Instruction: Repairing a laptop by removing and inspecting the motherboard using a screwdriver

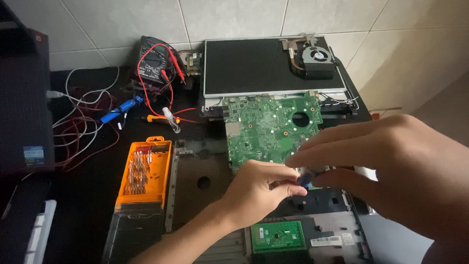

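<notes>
Nearest the camera, the right hand and left hand meet over an opened laptop chassis, both sets of fingers pinched closed on a small blue-tipped tool, probably a screwdriver handle, held between them just above the lower edge of the green printed circuit board. The tool is mostly hidden, only its blue end showing. The board lies flat across the chassis, components up, a round hole near its right side. Left of it, an orange screwdriver-bit case sits open within reach on the black counter. Farther back lie a detached dark display panel carrying a copper-piped cooling fan, and a multimeter with red leads.
</notes>
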